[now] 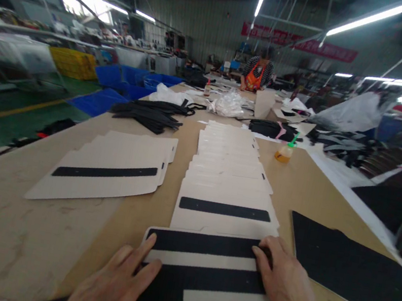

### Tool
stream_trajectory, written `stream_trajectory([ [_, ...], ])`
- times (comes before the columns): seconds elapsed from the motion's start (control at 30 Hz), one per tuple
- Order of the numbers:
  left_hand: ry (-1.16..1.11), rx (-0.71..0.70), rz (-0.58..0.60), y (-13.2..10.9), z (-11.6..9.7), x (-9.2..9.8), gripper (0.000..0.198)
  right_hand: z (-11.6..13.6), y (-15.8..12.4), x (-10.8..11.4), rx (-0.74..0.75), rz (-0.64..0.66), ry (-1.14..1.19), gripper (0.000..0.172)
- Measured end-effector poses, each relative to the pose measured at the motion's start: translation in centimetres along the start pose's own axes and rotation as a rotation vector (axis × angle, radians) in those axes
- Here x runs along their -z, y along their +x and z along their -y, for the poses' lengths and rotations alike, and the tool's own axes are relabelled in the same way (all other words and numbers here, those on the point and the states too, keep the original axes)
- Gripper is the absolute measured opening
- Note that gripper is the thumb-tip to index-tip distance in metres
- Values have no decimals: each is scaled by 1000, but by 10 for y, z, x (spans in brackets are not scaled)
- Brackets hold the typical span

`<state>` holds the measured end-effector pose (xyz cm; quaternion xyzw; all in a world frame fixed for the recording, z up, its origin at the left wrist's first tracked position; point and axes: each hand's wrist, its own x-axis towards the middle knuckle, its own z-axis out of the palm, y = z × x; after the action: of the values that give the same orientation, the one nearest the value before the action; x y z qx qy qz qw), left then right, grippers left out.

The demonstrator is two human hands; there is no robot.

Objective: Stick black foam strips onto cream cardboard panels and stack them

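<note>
The spread left hand (113, 282) and spread right hand (282, 277) press two long black strips (201, 243) running crosswise on a cream card panel (201, 261), its near end cut off.

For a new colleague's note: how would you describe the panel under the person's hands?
On the long tan table, follow the row of cream panels toward the person. The nearest panel lies under the left hand and right hand and shows two black strips; its neighbour shows one.

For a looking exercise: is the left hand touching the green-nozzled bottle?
No, the left hand rests on a black strip, far from the bottle.
</note>
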<state>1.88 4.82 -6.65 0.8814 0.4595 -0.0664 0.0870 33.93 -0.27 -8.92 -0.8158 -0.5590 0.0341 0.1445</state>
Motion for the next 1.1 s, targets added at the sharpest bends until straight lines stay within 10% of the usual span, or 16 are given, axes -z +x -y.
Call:
stream_trajectory([
  [0.13,-44,72,100,2,-12,19,75,-1,-7,-5,199,-19,-225,21],
  [0.37,3,59,51,12,-21,16,81,18,-18,-3,499,-78,-584,84],
  [1.1,127,41,6,18,2,-9,66,20,-27,6,154,139,-310,60],
])
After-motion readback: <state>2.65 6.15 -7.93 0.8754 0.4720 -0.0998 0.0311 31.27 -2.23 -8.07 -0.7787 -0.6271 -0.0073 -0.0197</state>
